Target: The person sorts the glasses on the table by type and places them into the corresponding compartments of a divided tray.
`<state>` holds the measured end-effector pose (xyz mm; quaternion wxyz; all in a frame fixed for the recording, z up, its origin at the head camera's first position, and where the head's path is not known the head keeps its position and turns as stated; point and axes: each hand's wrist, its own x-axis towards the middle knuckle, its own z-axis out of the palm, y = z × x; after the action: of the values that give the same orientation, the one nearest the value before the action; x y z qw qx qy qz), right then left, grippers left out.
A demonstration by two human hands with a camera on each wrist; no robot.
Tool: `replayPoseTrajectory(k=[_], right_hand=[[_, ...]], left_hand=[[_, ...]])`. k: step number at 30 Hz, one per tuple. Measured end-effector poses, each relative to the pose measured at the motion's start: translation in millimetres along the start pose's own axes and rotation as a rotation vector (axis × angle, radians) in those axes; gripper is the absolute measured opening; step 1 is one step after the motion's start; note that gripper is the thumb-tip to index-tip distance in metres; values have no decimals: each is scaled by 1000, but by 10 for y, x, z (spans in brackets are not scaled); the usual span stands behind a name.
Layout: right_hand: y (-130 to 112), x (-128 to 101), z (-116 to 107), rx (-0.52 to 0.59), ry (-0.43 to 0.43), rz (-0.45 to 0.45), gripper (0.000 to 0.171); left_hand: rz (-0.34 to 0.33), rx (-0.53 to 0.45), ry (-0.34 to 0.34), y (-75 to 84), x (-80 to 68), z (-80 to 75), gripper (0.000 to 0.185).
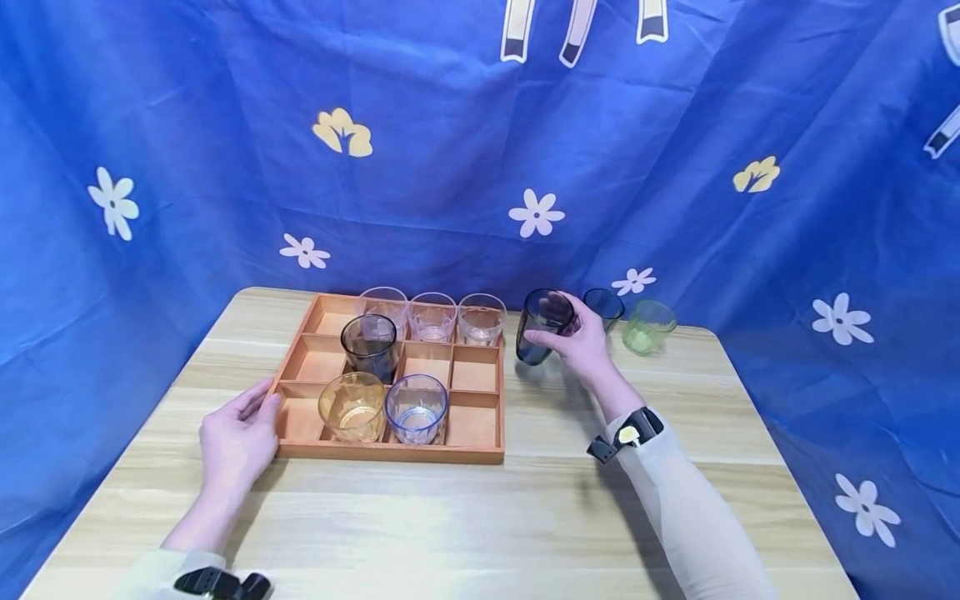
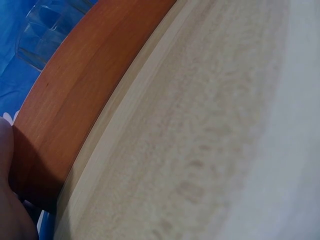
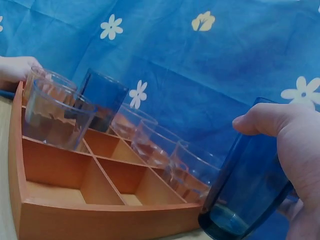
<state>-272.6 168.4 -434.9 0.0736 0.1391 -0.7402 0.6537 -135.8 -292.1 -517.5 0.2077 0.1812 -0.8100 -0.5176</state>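
My right hand (image 1: 579, 343) grips a dark blue glass (image 1: 543, 327) just right of the wooden tray (image 1: 390, 452), tilted and low over the table. In the right wrist view the thumb and fingers of that hand (image 3: 287, 135) wrap the blue glass (image 3: 245, 195) beside the tray's wall (image 3: 100, 217). My left hand (image 1: 238, 435) rests with straight fingers against the tray's front left corner. The left wrist view shows only the tray's side (image 2: 75, 90) and the tabletop (image 2: 210, 150). The tray holds three clear glasses (image 1: 432, 317) at the back, a dark glass (image 1: 371, 343), an amber glass (image 1: 352, 406) and a blue-rimmed glass (image 1: 416, 408).
A second blue glass (image 1: 603, 307) and a green glass (image 1: 648, 325) stand on the table (image 1: 525, 517) behind my right hand. Several tray compartments on the right and left are bare. A blue flowered cloth (image 1: 450, 125) hangs behind the table.
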Motion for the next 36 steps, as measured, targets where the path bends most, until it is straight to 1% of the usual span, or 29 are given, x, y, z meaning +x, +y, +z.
replayPoseTrajectory(k=[8, 14, 16, 21, 30, 36], right_hand=[[-105, -87, -17, 9, -8, 27, 77], [-153, -122, 2, 64, 1, -8, 76], [-161, -128, 9, 92, 8, -23, 75], [-199, -152, 47, 119, 30, -47, 72], [-219, -165, 237, 198, 27, -92, 72], [-225, -159, 411, 191, 20, -103, 72]], left_hand=[[-18, -14, 2, -17, 13, 13, 35], [-14, -7, 6, -28, 17, 14, 35], [-17, 2, 5, -24, 14, 11, 36], [-30, 5, 0, -11, 14, 6, 36], [-4, -11, 2, -11, 27, 10, 35], [-3, -5, -1, -17, 22, 10, 35]])
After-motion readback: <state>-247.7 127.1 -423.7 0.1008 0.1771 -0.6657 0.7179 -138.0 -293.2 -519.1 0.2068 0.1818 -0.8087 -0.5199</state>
